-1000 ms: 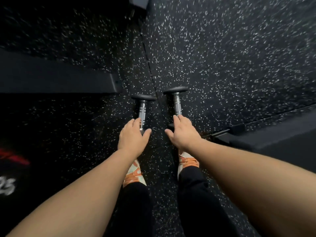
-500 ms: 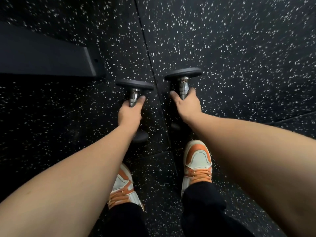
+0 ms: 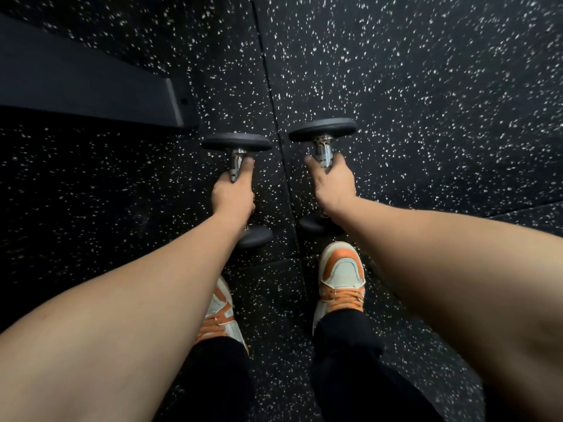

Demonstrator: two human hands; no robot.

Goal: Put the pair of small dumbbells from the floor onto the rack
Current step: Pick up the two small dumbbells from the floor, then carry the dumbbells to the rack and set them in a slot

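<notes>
Two small dumbbells with black round heads and chrome handles are in my hands above the speckled black floor. My left hand (image 3: 233, 194) is closed around the handle of the left dumbbell (image 3: 237, 142), thumb along the chrome bar. My right hand (image 3: 333, 182) grips the handle of the right dumbbell (image 3: 323, 130). Each dumbbell's far head points away from me; the near heads show partly below my wrists. No rack shelf is in view.
A dark flat bar or frame foot (image 3: 91, 86) lies on the floor at the left, ending close to the left dumbbell. My orange and white shoes (image 3: 341, 275) stand just behind the dumbbells. A floor-mat seam (image 3: 268, 80) runs between them.
A second ago my open hands were reaching over the dumbbell handles; they have since closed on them. The dumbbells now appear larger and higher in view.
</notes>
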